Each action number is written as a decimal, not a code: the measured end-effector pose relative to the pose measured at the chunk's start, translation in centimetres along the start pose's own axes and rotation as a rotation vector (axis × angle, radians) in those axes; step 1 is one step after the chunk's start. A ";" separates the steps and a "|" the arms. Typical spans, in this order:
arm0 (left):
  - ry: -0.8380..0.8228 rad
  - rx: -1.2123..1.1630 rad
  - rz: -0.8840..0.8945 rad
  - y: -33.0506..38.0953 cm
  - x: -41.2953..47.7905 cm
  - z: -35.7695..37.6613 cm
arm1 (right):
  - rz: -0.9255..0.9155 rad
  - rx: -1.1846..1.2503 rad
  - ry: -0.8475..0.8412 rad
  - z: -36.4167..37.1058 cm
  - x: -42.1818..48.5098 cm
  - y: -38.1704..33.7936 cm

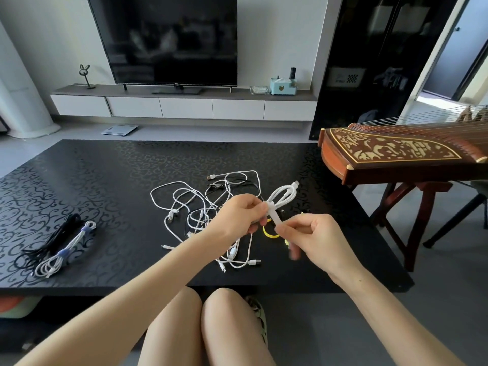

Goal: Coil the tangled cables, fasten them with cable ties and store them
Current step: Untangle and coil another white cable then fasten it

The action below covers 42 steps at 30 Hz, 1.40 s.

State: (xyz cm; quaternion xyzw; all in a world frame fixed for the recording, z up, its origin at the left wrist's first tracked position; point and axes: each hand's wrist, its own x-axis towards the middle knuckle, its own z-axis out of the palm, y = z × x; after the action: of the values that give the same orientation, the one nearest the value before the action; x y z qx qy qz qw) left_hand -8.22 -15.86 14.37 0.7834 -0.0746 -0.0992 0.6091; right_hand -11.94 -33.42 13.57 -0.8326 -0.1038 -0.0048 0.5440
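My left hand [241, 213] pinches a coiled white cable [284, 194] at its middle, the loops sticking up to the right. A white cable tie [274, 216] wraps that coil, and my right hand [314, 240] grips the tie's free end just below. Under both hands a tangle of white and black cables [200, 204] lies on the black patterned table [105, 180]. Yellow ties [270, 233] lie on the table between my hands. At the table's left, a tied white coil [68, 252] with purple ties rests beside a tied black coil [51, 243].
A wooden zither [390, 154] on a stand juts in at the right, close to the table's corner. Behind the table are a TV [169, 40] on a low white cabinet [184, 105] and a scale [120, 129] on the floor. My knees [203, 313] are below the table's front edge.
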 end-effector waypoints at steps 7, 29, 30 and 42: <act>-0.027 0.107 0.188 0.3 -1.7 -0.2 | 0.239 0.164 -0.091 -0.4 0.1 0.5; 0.083 0.845 0.417 -0.7 -6.8 1.8 | -0.051 -0.307 -0.179 -0.2 2.4 -5.6; 0.098 0.820 0.371 -0.9 -6.7 1.8 | -0.106 -0.366 -0.139 0.2 2.0 -5.7; -0.055 0.063 -0.099 -2.0 -4.6 0.9 | -0.824 -0.710 0.266 2.2 -1.5 -1.6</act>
State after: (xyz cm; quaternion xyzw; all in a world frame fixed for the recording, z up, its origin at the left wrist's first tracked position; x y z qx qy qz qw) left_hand -12.90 -15.08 12.49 0.8018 -0.0555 -0.1483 0.5763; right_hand -13.95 -31.05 13.96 -0.8476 -0.3430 -0.3566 0.1919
